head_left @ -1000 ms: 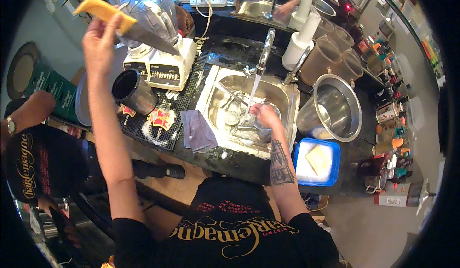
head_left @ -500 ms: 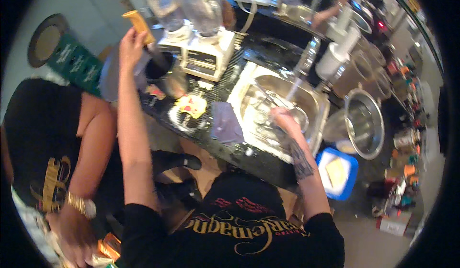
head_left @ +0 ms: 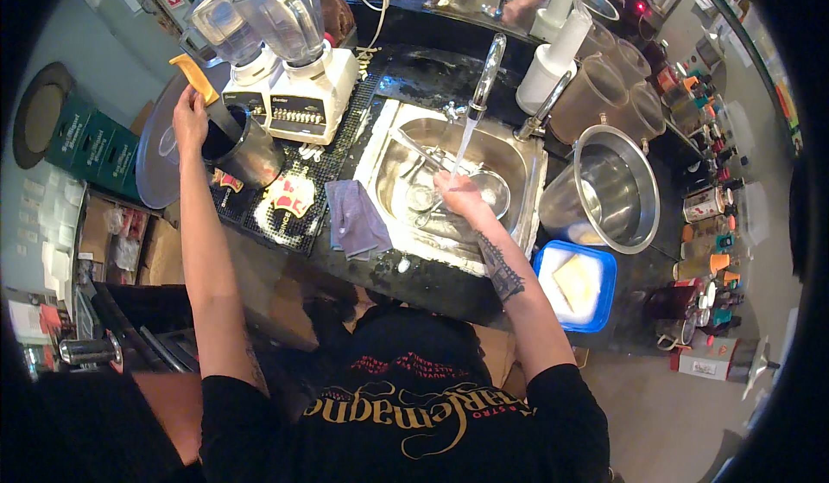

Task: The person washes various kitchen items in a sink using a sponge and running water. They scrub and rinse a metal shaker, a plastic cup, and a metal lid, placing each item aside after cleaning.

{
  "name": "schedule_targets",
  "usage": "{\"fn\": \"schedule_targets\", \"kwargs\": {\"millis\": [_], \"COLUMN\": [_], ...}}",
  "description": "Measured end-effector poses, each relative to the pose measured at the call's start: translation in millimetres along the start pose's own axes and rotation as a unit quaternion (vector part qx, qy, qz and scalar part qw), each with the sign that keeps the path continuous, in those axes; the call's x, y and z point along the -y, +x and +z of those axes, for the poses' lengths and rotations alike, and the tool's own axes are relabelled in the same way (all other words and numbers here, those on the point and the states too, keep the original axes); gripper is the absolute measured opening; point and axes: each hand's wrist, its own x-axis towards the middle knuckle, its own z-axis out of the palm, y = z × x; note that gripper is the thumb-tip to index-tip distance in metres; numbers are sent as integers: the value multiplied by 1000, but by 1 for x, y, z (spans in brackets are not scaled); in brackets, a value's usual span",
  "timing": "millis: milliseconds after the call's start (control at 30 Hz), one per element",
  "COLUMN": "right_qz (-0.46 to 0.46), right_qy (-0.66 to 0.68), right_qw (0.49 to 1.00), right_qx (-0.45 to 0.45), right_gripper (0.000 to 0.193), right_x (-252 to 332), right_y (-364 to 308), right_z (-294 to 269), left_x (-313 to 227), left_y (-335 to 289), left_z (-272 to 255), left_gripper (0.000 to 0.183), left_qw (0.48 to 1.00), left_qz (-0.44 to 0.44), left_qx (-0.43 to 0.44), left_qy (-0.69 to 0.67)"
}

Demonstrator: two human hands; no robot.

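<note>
My left hand [head_left: 190,122] is closed round the lower part of a yellow-handled knife [head_left: 195,77]. Its flat grey blade slants down into a dark metal container [head_left: 257,156] beside the blenders. Over the sink [head_left: 370,162], my right hand [head_left: 461,196] is held under the water running from the chrome tap [head_left: 489,73]. Its fingers look stretched out and partly covered by the stream, with nothing plainly in them. Below it in the basin lie wet glass or metal vessels [head_left: 421,196], their exact kind unclear.
Two blenders [head_left: 304,98] stand behind the container on a black mat. A grey cloth [head_left: 356,220] hangs by the sink's left edge. To the right are a large steel pot [head_left: 557,202] and a blue tub [head_left: 611,293] holding a yellow sponge [head_left: 573,282]. Another person's shoulder [head_left: 168,414] shows lower left.
My view has shifted, so the counter appears further left. The knife's blade still slants into the container. My right hand stays under the tap. The person at left has mostly left the view.
</note>
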Motion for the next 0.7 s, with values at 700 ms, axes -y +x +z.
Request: {"fn": "schedule_targets", "kwargs": {"millis": [700], "right_qz": [138], "right_qy": [228], "right_qw": [939], "right_qx": [-216], "right_gripper": [13], "right_x": [-9], "right_y": [15], "right_z": [-56], "left_x": [-200], "left_y": [-209], "left_z": [90], "left_gripper": [30], "left_qw": [856], "left_qz": [24], "left_qx": [360], "left_qy": [-369]}}
